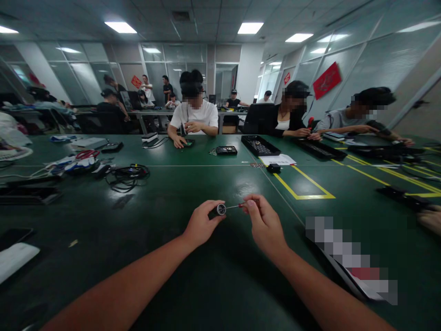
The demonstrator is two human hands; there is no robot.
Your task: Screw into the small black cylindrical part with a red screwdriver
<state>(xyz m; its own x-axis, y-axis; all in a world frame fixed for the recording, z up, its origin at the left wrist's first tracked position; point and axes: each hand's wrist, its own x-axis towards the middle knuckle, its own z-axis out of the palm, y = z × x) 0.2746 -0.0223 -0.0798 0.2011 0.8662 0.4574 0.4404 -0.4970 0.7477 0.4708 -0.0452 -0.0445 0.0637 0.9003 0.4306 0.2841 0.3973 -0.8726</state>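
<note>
Just above the green table (pixel 193 184), my left hand (pixel 203 223) is closed around a small dark cylindrical part (pixel 221 209). Its round, light-rimmed end faces me, and the details inside it are too small to make out. A screwdriver (pixel 237 206) with a red handle and thin metal shaft is pinched in the fingers of my right hand (pixel 263 220). The shaft points left, and its tip is at the rim of the part; whether it touches cannot be told. My right fingers cover most of the handle.
Coiled black cables (pixel 127 177) lie to the left, near a white device (pixel 19 259). A pixelated object (pixel 347 257) lies by my right forearm. Black trays (pixel 261 146), a small black block (pixel 274 168) and yellow tape (pixel 313 196) are farther off. Co-workers sit across the table; another person's hand (pixel 430 218) is at right.
</note>
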